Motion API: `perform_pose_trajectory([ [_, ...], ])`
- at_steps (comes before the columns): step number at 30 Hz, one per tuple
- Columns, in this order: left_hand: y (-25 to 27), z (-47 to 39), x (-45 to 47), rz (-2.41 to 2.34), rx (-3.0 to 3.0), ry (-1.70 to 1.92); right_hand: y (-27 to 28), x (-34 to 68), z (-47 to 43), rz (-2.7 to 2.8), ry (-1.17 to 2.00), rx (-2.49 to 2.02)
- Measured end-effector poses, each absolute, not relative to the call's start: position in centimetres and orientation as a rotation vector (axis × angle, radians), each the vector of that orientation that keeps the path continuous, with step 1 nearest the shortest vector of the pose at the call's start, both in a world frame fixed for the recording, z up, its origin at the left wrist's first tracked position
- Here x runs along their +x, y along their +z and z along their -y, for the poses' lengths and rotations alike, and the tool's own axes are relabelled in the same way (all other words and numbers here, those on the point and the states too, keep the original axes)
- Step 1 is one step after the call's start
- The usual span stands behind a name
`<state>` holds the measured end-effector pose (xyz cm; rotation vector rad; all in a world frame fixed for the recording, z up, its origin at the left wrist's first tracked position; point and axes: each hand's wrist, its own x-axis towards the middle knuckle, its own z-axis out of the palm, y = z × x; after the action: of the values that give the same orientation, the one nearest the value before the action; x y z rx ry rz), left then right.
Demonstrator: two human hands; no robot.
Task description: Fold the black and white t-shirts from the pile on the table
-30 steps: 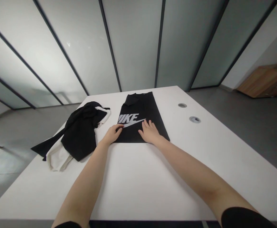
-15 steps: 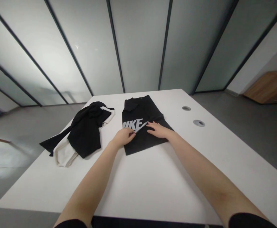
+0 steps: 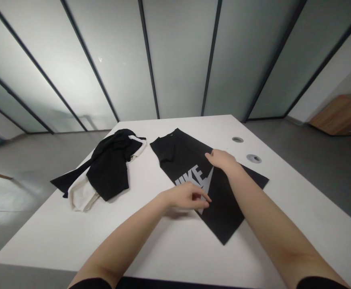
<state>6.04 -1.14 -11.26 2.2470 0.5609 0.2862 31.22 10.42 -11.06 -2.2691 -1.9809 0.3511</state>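
Head view — right hand [image 3: 223, 159] at black shirt [image 3: 223, 192] — white table [image 3: 169, 249] beneath.

From my end I read the shirt [image 3: 190, 150] as matt, smooth cloth, its print [image 3: 197, 173] flat and pale. Pile [image 3: 111, 170]: matt cloth, creased. Desk [image 3: 147, 172]: smooth, faint sheen. Cable ports [image 3: 254, 158]: smooth, can't tell metal or plastic. Panels [image 3: 178, 60]: look like frosted glass. Cabinet [image 3: 339, 114]: wood-look, grained. Floor [image 3: 278, 140]: smooth.
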Motion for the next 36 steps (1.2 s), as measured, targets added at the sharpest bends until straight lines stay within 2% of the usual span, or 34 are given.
perform_pose_trajectory([
  [4, -12.1, -3.0, 2.6, -0.994, 2.435, 0.756, -13.7, 27.9, -9.8, 2.139, 0.261, -2.019],
  [8, -14.6, -7.4, -3.8, -1.396, 2.501, 0.805, -16.7, 25.0, -8.9, 2.166, 0.181, -1.983],
  [11, -16.3, -8.8, -6.6, -1.514, 2.475, 0.778, -17.7, 24.6, -8.6, 2.185, 0.208, -1.992],
  [24, -15.9, -8.7, -7.7, -1.567, 2.324, 1.024, -17.7, 24.3, -5.5, 2.322, 0.166, -1.88],
  [31, -14.6, -6.6, -6.4, -1.457, 2.514, 0.858, -16.8, 27.7, -4.2, 2.586, 0.208, -1.569],
  [36, -14.4, -4.3, -3.0, -1.246, 2.55, 0.602, -16.1, 31.9, -6.1, 2.743, 0.266, -1.309],
])
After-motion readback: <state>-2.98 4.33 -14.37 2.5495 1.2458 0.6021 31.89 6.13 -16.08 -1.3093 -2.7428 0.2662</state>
